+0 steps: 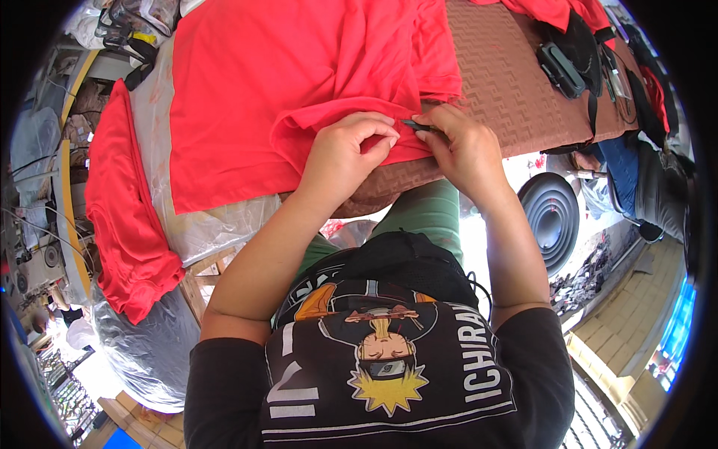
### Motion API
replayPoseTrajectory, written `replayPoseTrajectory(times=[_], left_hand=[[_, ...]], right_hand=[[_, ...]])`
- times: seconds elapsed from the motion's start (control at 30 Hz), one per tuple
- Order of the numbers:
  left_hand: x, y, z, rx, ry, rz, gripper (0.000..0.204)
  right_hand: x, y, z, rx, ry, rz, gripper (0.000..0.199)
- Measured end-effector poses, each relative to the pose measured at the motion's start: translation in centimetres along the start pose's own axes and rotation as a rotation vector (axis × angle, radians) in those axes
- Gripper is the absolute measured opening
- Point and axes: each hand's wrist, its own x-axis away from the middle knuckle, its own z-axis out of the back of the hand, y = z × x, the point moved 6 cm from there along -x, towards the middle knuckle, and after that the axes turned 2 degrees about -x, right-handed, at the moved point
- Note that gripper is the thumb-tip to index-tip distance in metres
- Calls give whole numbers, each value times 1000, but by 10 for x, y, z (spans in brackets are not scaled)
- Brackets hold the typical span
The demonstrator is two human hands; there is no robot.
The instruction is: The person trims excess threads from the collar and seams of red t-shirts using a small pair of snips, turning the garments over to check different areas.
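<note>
A red garment (284, 82) lies spread on a brown textured table cover (508, 90). My left hand (348, 153) pinches a folded edge of the red cloth near the table's front edge. My right hand (464, 146) is closed around a small dark tool (415, 125), whose tip touches the same red edge right beside my left fingers. Which kind of tool it is cannot be made out.
Another red garment (123, 217) hangs over clear plastic sheeting (206, 224) at the left. A black bag with straps (576, 52) lies at the table's far right. A dark round ribbed object (553, 217) sits on the floor at the right.
</note>
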Motion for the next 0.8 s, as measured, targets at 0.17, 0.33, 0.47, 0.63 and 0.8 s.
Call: replayPoseTrajectory(times=[0.17, 0.33, 0.47, 0.63, 0.8], left_hand=[[10, 40, 34, 199, -372, 108, 14], [26, 92, 94, 112, -432, -139, 28], [20, 69, 110, 29, -11, -62, 20], [11, 11, 76, -617, 262, -70, 36], [21, 20, 97, -542, 347, 58, 43]], right_hand=[[4, 19, 5, -340, 53, -177, 21], [7, 38, 25, -548, 193, -344, 29], [-8, 15, 19, -550, 246, -186, 32], [-25, -6, -22, -12, -22, -6, 28], [-34, -59, 72, 78, 133, 197, 14]])
